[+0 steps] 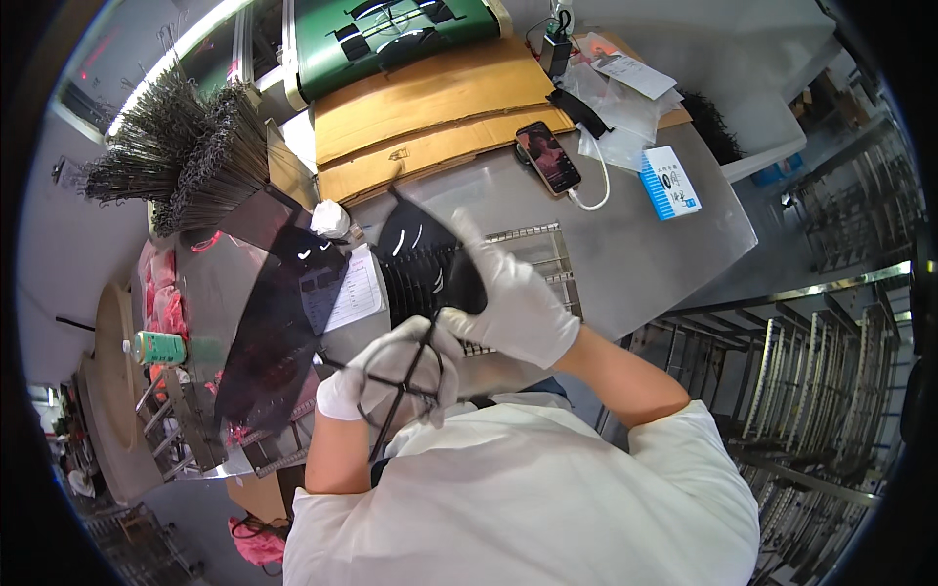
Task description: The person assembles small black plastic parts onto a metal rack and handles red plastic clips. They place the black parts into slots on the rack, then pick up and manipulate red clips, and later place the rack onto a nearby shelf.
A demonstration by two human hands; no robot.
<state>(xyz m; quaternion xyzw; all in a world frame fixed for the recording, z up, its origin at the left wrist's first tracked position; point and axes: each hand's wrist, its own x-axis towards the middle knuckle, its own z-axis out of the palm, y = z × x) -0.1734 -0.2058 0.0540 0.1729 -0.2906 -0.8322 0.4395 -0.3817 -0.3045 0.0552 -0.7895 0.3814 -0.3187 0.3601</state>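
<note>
Both my hands wear white gloves. My left hand (391, 376) is closed around a thin black wire frame (403, 391) held close to my chest. My right hand (508, 298) grips the edge of a dark, glossy curved lens-like sheet (420, 249) that stands over a slotted metal rack (532, 254) on the grey table (645, 244). The two hands meet near the bottom of the sheet, where the frame and sheet come together.
A tall dark sheet (274, 332) leans at my left beside a printed paper (352, 288). Bundles of wire pieces (181, 146) fan out at the far left. Cardboard (420, 107), a phone on a cable (549, 156), a blue-white box (670, 183) and plastic bags lie farther back. Metal racks (821, 391) stand at right.
</note>
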